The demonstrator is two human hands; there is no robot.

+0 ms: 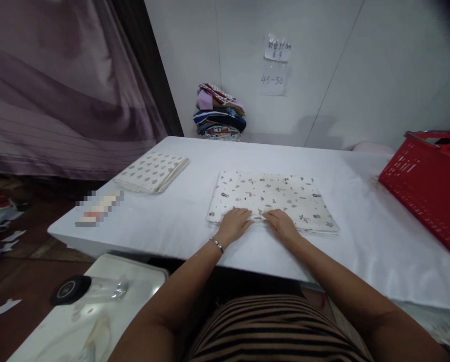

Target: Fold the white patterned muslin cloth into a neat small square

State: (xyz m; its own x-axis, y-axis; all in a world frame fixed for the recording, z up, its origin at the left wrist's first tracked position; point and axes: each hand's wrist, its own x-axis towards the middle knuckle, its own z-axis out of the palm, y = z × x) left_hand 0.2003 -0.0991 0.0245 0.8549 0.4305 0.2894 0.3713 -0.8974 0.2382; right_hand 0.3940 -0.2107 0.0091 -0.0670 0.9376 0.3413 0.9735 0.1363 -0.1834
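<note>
Cloth [272, 195]: probably light, floppy; take its near edge.
Your left hand [233, 225], right hand [283, 226]: half-curled there, grip unclear.

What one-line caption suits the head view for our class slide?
Left hand and right hand touch a folded patterned cloth; red basket to the right.

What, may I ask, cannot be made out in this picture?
In the head view:
Central cloth: part of its near edge, covered by left hand and right hand.
Red basket: inside hidden by its wall; right end cropped by frame.
Small left item: pixelated.
Clothes pile: base, behind table.
</note>
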